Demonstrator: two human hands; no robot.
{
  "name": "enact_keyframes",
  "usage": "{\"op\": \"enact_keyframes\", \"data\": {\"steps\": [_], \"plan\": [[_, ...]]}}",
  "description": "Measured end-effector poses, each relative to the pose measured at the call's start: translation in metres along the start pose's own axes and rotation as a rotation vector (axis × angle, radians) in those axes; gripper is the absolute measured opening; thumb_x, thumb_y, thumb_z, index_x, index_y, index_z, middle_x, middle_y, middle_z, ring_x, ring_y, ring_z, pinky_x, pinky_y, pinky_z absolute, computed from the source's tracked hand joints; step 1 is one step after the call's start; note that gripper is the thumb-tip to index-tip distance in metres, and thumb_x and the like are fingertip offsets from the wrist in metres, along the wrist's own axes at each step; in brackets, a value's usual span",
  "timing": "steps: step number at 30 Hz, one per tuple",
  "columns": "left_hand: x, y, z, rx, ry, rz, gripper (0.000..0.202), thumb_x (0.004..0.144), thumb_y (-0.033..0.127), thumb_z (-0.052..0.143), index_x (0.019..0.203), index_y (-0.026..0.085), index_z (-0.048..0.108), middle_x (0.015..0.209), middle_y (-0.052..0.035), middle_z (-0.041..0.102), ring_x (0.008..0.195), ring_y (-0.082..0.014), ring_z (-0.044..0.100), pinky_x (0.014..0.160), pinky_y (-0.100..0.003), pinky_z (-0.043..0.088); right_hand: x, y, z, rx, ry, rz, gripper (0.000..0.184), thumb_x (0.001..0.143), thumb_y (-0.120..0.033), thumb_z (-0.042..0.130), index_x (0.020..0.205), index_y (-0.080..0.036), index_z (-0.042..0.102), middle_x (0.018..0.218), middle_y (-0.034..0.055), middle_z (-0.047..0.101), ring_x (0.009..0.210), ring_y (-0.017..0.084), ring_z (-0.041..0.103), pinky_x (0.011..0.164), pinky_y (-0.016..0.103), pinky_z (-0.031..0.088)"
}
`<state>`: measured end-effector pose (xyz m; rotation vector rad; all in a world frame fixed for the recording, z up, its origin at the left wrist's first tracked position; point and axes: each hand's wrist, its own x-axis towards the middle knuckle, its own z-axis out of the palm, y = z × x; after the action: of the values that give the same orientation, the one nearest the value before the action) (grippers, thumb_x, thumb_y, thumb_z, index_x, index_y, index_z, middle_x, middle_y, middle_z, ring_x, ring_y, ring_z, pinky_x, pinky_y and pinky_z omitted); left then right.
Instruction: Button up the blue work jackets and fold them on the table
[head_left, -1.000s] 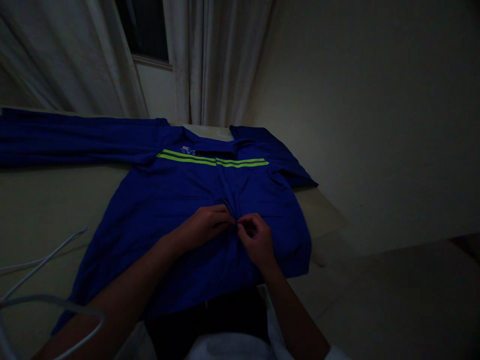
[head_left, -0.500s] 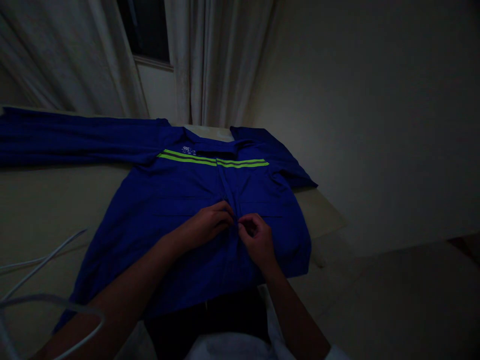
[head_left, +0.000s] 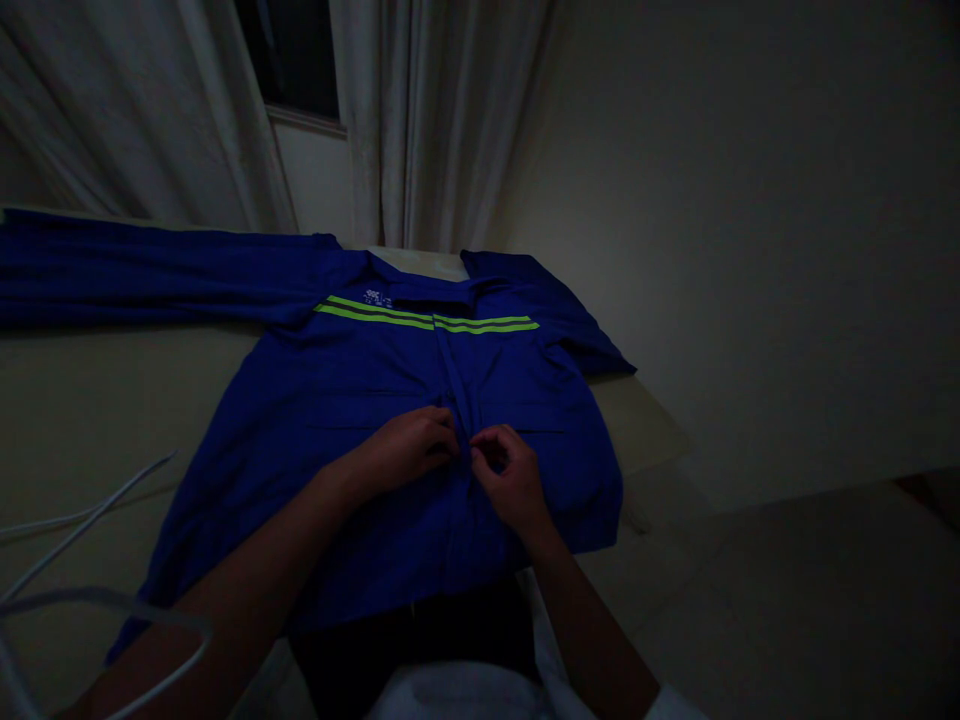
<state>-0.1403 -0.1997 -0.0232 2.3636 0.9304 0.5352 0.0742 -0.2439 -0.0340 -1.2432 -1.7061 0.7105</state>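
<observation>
A blue work jacket [head_left: 360,365] with yellow-green stripes across the chest lies spread on the table, collar away from me. Its front placket [head_left: 457,375] runs down the middle between my hands. On the placket's left side, my left hand [head_left: 416,440] is closed with fingers curled against the cloth; what its fingertips grip is hidden. My right hand [head_left: 514,475] pinches the placket edge from the right, thumb and forefinger together. The dim light hides any button or fastener there.
The pale table [head_left: 90,410] carries a white cable [head_left: 90,520] at the left, looping near my left forearm. One sleeve [head_left: 150,275] stretches to the far left; the other sleeve [head_left: 555,300] is bent at the right. Curtains [head_left: 435,120] and a wall [head_left: 712,250] stand behind.
My left hand has drawn slightly left, and a small gap has opened between the hands. The right hand stays at the placket, shifted slightly left. The jacket lies almost unchanged.
</observation>
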Motion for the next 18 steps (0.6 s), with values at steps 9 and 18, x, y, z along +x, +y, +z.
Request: {"op": "enact_keyframes", "data": {"steps": [9,18], "plan": [[0.001,0.011,-0.006,0.174,-0.026,0.061,0.016,0.095,0.010,0.063,0.099,0.021,0.073,0.099,-0.0034,0.069,0.090,-0.0193,0.064,0.082,-0.031,0.047,0.000,0.000,0.001,0.024,-0.021,0.022,0.012,0.083,-0.016,0.065,0.093,-0.022,0.068,0.092,0.0018,0.068,0.077,0.016,0.071,0.072,0.027,0.061],[-0.001,0.011,-0.004,0.092,0.049,0.121,0.018,0.097,0.009,0.055,0.101,0.022,0.067,0.104,-0.0035,0.065,0.098,-0.0194,0.062,0.088,-0.031,0.048,0.000,-0.002,-0.003,-0.028,0.007,-0.009,0.011,0.083,-0.015,0.062,0.088,-0.022,0.069,0.090,0.0026,0.066,0.081,0.017,0.068,0.071,0.027,0.057]]}}
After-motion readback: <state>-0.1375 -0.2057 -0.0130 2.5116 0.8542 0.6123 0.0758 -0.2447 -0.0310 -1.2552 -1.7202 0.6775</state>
